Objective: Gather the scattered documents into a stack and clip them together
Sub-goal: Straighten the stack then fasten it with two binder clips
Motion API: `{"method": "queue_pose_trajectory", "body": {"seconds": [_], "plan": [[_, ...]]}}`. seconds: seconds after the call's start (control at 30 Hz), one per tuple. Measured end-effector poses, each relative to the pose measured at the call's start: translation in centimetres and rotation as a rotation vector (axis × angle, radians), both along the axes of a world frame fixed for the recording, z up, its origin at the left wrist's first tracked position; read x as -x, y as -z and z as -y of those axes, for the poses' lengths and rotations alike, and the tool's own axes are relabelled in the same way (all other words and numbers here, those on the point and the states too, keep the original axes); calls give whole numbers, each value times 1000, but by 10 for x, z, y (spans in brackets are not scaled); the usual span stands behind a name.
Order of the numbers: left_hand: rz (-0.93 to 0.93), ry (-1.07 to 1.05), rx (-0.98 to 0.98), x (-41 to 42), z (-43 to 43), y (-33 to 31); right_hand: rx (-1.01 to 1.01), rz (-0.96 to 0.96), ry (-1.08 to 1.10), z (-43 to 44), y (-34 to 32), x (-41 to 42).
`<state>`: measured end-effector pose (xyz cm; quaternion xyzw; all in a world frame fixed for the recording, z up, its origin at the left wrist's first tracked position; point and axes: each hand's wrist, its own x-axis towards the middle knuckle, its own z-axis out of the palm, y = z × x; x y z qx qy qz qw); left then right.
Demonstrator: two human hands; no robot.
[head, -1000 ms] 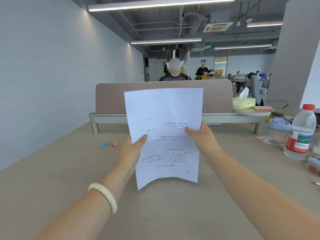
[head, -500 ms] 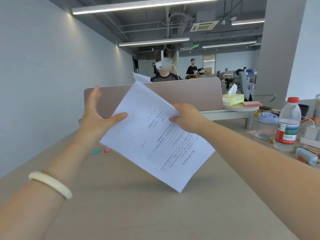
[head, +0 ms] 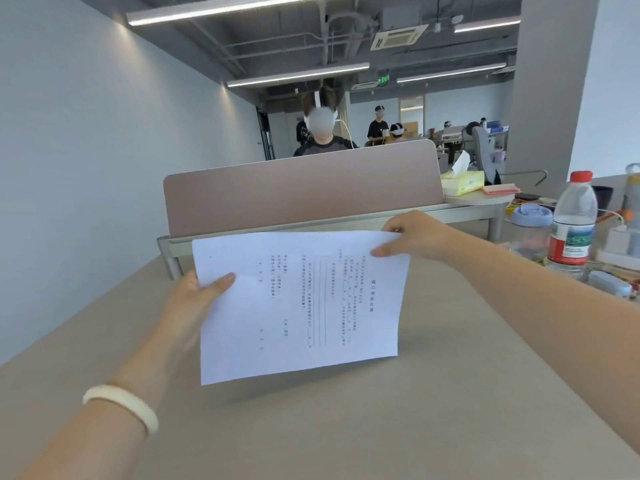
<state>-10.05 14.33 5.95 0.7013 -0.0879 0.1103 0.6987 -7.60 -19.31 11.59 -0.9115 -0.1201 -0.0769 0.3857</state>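
Note:
A stack of white printed documents (head: 298, 303) hangs sideways above the beige desk (head: 346, 427), its long edge level and its lower edge close to the desk top. My left hand (head: 201, 292) pinches the left edge, thumb on the front sheet. My right hand (head: 408, 233) grips the upper right corner. The small binder clips seen earlier are hidden behind the paper and my left hand.
A pinkish divider panel (head: 301, 188) closes the desk's far side, with a person seated behind it. On the right stand a water bottle (head: 571, 226), a lidded jar (head: 530, 230), a tissue box (head: 462, 181) and small clutter. A grey wall runs along the left.
The stack was upright in both hands, then swung diagonally while my left hand let go. Now it lies sideways, lower over the desk, with my left hand back on its left edge.

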Motion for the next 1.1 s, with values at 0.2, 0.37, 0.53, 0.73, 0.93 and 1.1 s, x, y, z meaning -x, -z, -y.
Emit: {"method": "queue_pose_trajectory", "body": {"seconds": [0.2, 0.37, 0.53, 0.73, 0.93, 1.1], "plan": [[31, 24, 68, 4, 4, 0, -683, -255, -149, 2, 49, 2], [61, -5, 57, -1, 8, -4, -839, -154, -198, -2, 55, -1], [-47, -40, 21, 2, 19, 38, -753, -262, 17, -12, 106, 7], [10, -56, 49, -10, 15, 26, -783, -169, 15, -10, 89, -2], [-101, 1, 43, -9, 14, 53, -729, -267, 140, -20, 107, 1], [-39, -173, -21, -11, 4, 22, -474, -38, 122, -16, 34, -1]]}}
